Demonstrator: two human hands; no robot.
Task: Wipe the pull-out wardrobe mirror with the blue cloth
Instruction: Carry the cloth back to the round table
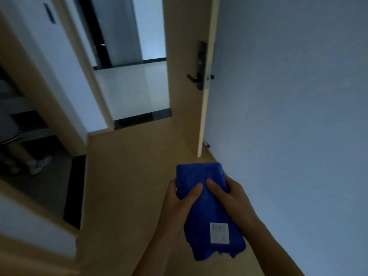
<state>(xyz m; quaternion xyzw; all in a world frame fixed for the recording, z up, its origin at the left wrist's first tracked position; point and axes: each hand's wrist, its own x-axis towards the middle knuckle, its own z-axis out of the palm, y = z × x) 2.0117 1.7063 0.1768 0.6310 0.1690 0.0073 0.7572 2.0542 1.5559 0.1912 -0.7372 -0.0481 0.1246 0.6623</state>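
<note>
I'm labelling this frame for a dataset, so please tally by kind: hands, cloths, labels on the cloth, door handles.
Hands: 2, left hand and right hand, both gripping the cloth
Cloths: 1, blue cloth
Labels: 1, white label
Door handles: 1, black door handle
Total: 5

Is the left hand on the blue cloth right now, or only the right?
Touching. The head view shows the left hand gripping the blue cloth, thumb pressed on its top face; the right hand holds it too.
</note>
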